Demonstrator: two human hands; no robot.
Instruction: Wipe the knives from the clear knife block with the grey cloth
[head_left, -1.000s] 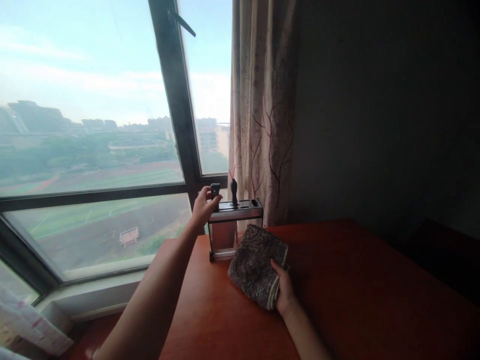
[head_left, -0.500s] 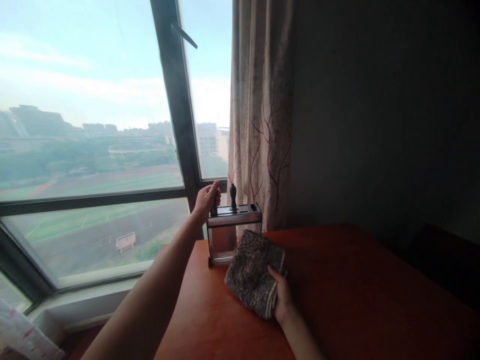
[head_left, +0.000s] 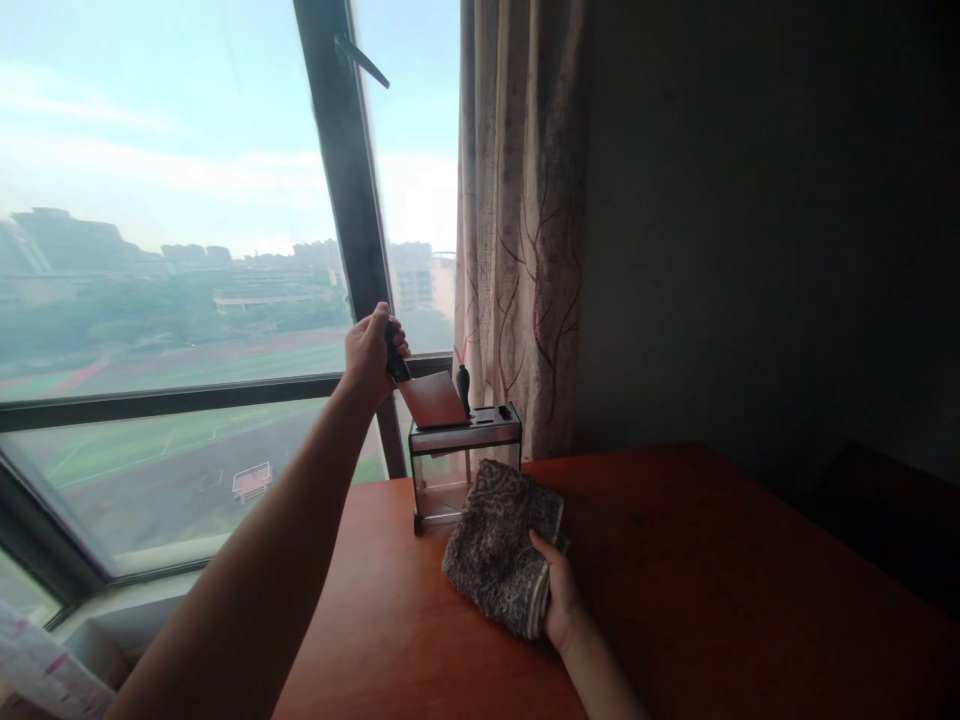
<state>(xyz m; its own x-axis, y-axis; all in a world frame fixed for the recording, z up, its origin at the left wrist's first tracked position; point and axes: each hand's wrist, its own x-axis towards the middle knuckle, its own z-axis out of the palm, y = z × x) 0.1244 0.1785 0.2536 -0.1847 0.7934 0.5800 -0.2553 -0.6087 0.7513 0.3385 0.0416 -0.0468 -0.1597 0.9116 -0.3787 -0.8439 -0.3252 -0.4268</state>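
Note:
My left hand (head_left: 375,350) is closed around the black handle of a cleaver (head_left: 436,400). The cleaver's wide blade is tilted, and its lower end is at the top of the knife block (head_left: 472,435), a clear-sided stand with a metal frame. Another dark handle (head_left: 463,390) stands upright in the same block. In front of the block, my right hand (head_left: 559,595) grips a folded grey patterned towel (head_left: 499,550), thumb on top. The towel hides the block's lower right part.
The block stands on a reddish-brown wooden table (head_left: 405,640) near its far edge. Behind it hang a patterned curtain (head_left: 517,220) and a window with a dark frame (head_left: 345,180). A dark wall (head_left: 750,250) is at the right.
My left hand has moved up and to the left with the cleaver, drawing most of its blade out of the block. My right hand and the towel have hardly moved.

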